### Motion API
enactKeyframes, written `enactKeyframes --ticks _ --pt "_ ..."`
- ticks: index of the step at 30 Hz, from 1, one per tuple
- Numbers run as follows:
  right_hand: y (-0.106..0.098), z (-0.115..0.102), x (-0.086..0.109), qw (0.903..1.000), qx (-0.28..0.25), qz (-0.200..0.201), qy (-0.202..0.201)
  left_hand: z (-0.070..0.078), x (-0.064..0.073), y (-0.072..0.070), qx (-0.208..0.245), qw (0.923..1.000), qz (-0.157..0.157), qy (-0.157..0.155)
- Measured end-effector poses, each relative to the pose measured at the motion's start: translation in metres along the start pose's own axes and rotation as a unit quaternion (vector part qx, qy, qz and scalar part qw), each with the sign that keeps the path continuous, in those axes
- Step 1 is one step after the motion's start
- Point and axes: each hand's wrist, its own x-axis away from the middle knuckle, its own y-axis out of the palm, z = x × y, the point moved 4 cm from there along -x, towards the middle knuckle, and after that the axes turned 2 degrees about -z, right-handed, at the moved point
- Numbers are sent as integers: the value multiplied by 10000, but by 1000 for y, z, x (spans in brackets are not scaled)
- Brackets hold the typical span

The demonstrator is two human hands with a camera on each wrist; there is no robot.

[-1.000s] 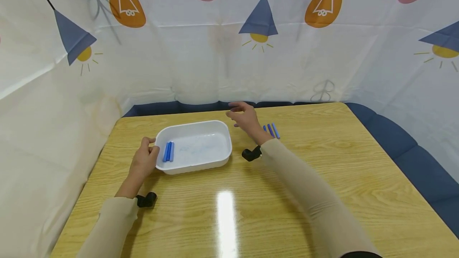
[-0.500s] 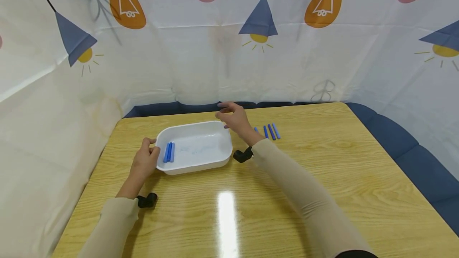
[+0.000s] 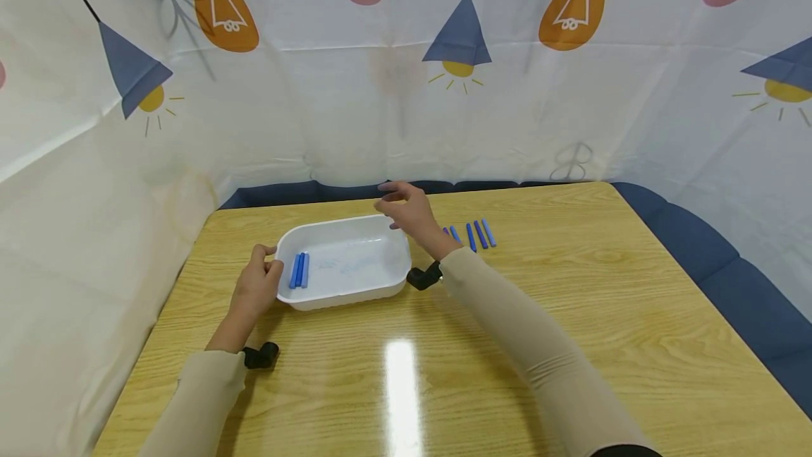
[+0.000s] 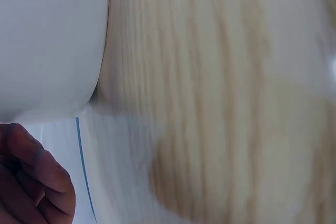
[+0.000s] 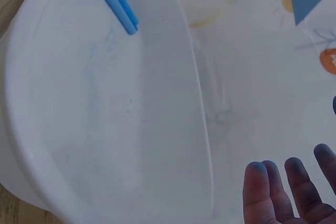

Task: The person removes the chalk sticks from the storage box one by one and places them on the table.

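A white tray (image 3: 355, 259) with a raised rim stands on the table. Inside it, at the left end, three blue sticks (image 3: 299, 270) lie side by side, like chalk or pastels. My left hand (image 3: 250, 288) pinches the tray's left rim; in the left wrist view its curled fingers (image 4: 52, 179) are by the white wall. Over the tray's far right corner hovers my right hand (image 3: 411, 216), fingers loosely bent and apart, with nothing seen in it. Dark bluish smudges mark its fingertips (image 5: 256, 169). Several more blue sticks (image 3: 481, 234) lie in a row right of the tray, partly behind the right wrist.
The wooden table (image 3: 571, 316) reaches well to the right and toward me. A white printed cloth (image 3: 355, 111) hangs behind and to the left. Dark blue padded seating (image 3: 729, 273) runs along the far and right edges.
My right hand has moved left, from beside the tray to over its far right corner, uncovering more of the blue sticks on the table. My left hand and the tray have hardly moved.
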Motion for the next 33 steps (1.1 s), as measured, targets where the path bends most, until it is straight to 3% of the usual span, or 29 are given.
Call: enactKeyframes --ticks 23,33 --pt "25 1 1 9990 -331 -291 -12 1 1 0 -35 10000 25 -46" --pt "35 2 3 9988 -246 -408 68 0 1 -1 -26 10000 -23 -30"
